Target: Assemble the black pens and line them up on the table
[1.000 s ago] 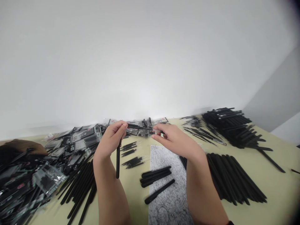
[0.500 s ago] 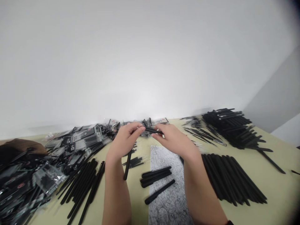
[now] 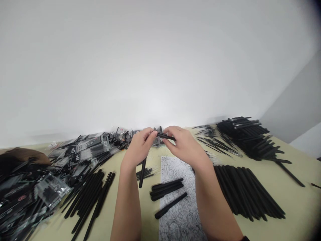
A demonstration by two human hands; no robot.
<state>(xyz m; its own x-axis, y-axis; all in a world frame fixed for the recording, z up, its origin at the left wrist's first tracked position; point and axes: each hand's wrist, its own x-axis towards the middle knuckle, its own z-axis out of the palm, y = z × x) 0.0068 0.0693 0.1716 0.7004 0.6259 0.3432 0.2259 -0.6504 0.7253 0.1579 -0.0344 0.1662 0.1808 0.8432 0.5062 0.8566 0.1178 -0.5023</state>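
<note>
A black pen (image 3: 165,136) is held level between my two hands above the far part of the table. My left hand (image 3: 139,145) pinches one end between thumb and fingers. Around the other end, the thumb and fingers of my right hand (image 3: 185,144) are closed. A second black pen piece (image 3: 142,174) sticks down from beneath my left palm; its upper end is hidden. Below my hands, several black pens (image 3: 167,189) lie partly on a grey patterned sheet (image 3: 180,217), with one pen (image 3: 171,205) apart and nearer.
Plastic packets (image 3: 92,149) heap up at the left, beside loose black pens (image 3: 86,197). At the right lie a row of black pens (image 3: 248,192), thin refills (image 3: 213,140) and a stacked pile of black pens (image 3: 247,137). A white wall (image 3: 160,60) rises behind the table.
My left hand has shifted right and slightly up, bringing the hanging pen piece with it. My right hand has risen a little, and the pen between my hands shows more clearly.
</note>
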